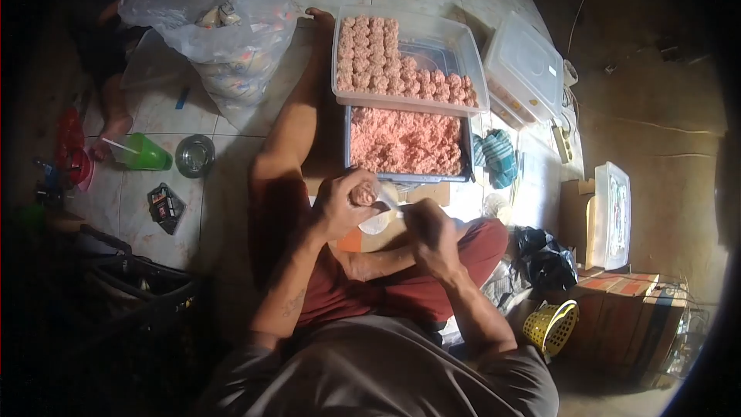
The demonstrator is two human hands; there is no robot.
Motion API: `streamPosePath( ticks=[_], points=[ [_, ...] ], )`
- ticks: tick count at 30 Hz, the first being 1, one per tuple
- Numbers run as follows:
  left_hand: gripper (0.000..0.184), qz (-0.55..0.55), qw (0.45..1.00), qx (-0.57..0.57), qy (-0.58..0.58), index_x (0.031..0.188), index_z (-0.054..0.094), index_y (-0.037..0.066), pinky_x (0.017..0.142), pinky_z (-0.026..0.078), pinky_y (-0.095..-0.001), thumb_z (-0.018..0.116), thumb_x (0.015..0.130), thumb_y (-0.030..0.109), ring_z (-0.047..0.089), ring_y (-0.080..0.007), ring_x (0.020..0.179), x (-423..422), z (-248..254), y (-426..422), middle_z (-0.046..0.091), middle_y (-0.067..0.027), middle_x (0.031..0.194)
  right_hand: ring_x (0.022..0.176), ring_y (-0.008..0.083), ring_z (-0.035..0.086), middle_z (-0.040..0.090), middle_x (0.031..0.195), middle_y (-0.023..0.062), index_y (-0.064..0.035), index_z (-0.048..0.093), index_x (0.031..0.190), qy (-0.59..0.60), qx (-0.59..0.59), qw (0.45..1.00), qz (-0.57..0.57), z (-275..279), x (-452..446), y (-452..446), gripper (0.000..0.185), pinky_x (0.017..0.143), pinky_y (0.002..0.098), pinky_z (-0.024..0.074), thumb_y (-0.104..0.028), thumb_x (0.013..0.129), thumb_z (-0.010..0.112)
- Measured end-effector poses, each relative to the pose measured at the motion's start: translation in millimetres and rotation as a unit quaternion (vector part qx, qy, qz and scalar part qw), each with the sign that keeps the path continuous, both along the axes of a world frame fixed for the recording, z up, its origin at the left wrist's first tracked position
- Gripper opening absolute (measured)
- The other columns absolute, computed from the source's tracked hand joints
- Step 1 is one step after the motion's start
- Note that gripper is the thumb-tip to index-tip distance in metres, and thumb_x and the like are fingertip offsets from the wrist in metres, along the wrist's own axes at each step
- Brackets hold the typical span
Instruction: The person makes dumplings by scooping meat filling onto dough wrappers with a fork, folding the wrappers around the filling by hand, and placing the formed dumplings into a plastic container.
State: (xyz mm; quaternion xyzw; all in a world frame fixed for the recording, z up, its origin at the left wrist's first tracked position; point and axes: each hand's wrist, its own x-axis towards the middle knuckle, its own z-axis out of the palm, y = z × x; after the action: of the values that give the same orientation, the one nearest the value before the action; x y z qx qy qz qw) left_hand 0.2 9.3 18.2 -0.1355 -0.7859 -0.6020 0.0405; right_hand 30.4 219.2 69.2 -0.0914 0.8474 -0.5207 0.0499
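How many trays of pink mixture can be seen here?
2: the clear tray holding shaped balls, and the dark tray of loose mixture, nearer the camera. The contents of the lidded box to the right are unclear.

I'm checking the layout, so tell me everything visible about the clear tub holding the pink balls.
The clear tub is a shallow, open rectangular box, apparently plastic, standing upright. Lumpy pink balls line its left side and near edge in rows; its far-right part is bare. Its near edge seems to overlap the tray of pink mixture.
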Motion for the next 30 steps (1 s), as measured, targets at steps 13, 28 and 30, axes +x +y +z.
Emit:
streamPosePath(
  ticks=[13,28,30],
  points=[
    [0.038,-0.074,0.996,-0.01,-0.056,0.091,0.064,0.005,0.064,0.048,-0.0369,0.089,0.075,0.029,0.061,-0.0259,0.068,-5.8,13.1,-1.8,0.065,-0.0125,0.078,0.069,0.0125,0.051,0.058,0.074,0.007,0.0026,0.062,0.097,0.019,-0.002,0.999,-0.034,-6.7,-4.4,8.5,0.01,0.063,0.0304,0.0449,-0.008,0.099,0.061],
    [0.044,-0.09,0.989,-0.077,-0.087,0.088,0.059,0.006,0.071,0.048,-0.0268,0.095,0.07,0.022,0.058,-0.0112,0.077,-11.5,-16.3,-26.7,0.065,-0.003,0.085,0.066,0.0124,0.048,0.056,0.073,0.0079,0.0029,0.063,0.096,0.041,0.05,0.995,-0.074,-7.0,-44.1,30.7,0.008,0.061,0.029,0.0429,-0.005,0.097,0.062],
    [0.051,-0.071,0.986,-0.015,-0.15,0.095,0.058,0.006,0.078,0.047,-0.0252,0.096,0.068,0.026,0.054,-0.0108,0.081,-9.7,-6.3,-21.3,0.062,-0.0029,0.089,0.066,0.0126,0.049,0.057,0.073,0.0078,0.0025,0.064,0.098,0.077,0.047,0.994,-0.059,-2.1,-48.5,23.7,0.008,0.06,0.0289,0.0426,-0.005,0.096,0.062]
  ],
)
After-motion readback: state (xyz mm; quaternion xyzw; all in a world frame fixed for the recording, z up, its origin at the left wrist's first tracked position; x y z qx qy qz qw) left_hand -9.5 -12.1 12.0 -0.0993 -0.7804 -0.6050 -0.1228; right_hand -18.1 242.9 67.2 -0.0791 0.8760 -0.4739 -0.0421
